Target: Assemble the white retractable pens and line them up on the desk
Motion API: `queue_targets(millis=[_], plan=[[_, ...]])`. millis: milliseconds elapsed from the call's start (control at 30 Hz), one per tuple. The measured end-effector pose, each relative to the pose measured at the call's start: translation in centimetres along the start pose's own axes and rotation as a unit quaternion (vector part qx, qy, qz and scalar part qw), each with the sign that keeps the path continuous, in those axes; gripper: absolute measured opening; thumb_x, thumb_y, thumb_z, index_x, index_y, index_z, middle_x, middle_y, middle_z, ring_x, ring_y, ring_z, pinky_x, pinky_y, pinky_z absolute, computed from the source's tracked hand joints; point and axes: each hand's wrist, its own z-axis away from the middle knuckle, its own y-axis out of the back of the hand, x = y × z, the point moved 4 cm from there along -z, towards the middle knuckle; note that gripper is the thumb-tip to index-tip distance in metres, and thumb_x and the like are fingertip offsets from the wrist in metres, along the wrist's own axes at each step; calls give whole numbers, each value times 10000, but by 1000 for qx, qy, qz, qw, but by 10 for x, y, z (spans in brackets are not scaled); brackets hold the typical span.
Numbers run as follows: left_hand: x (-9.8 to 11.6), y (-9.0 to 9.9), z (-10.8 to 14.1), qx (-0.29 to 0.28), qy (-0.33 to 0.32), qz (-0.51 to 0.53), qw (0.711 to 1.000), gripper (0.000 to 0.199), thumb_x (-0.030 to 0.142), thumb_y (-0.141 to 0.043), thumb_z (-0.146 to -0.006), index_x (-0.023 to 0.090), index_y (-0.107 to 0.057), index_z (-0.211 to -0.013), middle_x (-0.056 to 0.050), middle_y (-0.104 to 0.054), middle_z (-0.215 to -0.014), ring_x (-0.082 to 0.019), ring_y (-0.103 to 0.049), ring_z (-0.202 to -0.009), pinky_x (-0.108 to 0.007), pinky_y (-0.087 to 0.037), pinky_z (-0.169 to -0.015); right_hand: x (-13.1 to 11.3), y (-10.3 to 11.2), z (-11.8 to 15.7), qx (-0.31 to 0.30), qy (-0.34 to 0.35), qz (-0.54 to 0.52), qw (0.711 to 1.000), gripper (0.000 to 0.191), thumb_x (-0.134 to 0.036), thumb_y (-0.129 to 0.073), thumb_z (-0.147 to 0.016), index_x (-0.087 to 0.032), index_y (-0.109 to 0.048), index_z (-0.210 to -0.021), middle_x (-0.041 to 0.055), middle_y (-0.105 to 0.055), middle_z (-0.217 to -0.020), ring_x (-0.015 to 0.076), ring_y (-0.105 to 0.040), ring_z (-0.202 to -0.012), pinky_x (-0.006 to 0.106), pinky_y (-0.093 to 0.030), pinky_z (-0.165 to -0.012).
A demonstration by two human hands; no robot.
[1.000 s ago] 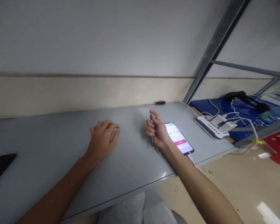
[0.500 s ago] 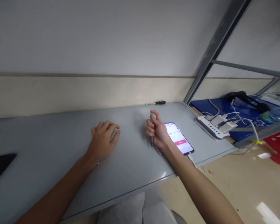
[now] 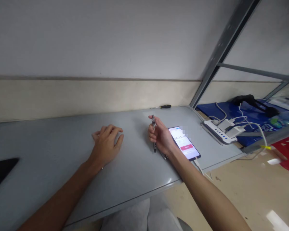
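My right hand point(image 3: 160, 134) is closed on a dark pen point(image 3: 154, 123), which stands nearly upright in the fingers above the grey table point(image 3: 135, 166). My left hand point(image 3: 108, 141) rests palm down on the tabletop with its fingers apart and holds nothing. Just right of my right wrist lies a phone point(image 3: 186, 147) with a lit screen showing a timer and a red button. A thin metallic object point(image 3: 164, 156) lies partly hidden beside my right wrist.
A screwdriver point(image 3: 165, 106) lies along the wall. A white power strip point(image 3: 219, 132) with plugged-in chargers sits at the table's right end, near a metal post point(image 3: 208, 72). A black flat object point(image 3: 2, 171) is at the left edge.
The fingers of my right hand have shifted on the pen, which now sits slightly farther left. My left hand has stayed almost in place.
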Motion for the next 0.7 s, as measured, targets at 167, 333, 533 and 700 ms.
queue_targets(millis=[167,333,533,700], plan=[[-1,-2,1,1,5,-4,1000,179,282,-455,-920,216,-616,-961,-72,-642,-998,-260,-544,-974,-461,-297,-866,0,2,-1,22,50,71,996,207,-327,-672,-764,-219,-603,-926,-15,-546,-737,122,-504,-657,242,-406,-598],[0,1,0,19,13,-6,1000,166,266,-468,-911,218,-627,-915,-60,-649,-961,-257,-549,-946,-455,-291,-851,-8,9,1,102,140,300,938,169,-327,-699,-742,-210,-629,-842,13,-619,-944,167,-549,-862,305,-393,-808],[3,9,-1,61,8,8,998,150,253,-488,-897,219,-631,-866,-55,-659,-910,-240,-563,-910,-428,-295,-829,-4,13,3,174,117,624,752,186,-329,-739,-714,-216,-698,-857,71,-645,-1004,278,-489,-1035,425,-302,-894],[1,10,-2,64,10,11,998,144,238,-491,-886,219,-632,-860,-55,-662,-916,-247,-561,-920,-434,-291,-827,4,14,4,145,80,710,685,286,-301,-730,-719,-258,-714,-1001,86,-613,-1127,292,-462,-1060,423,-311,-870]])
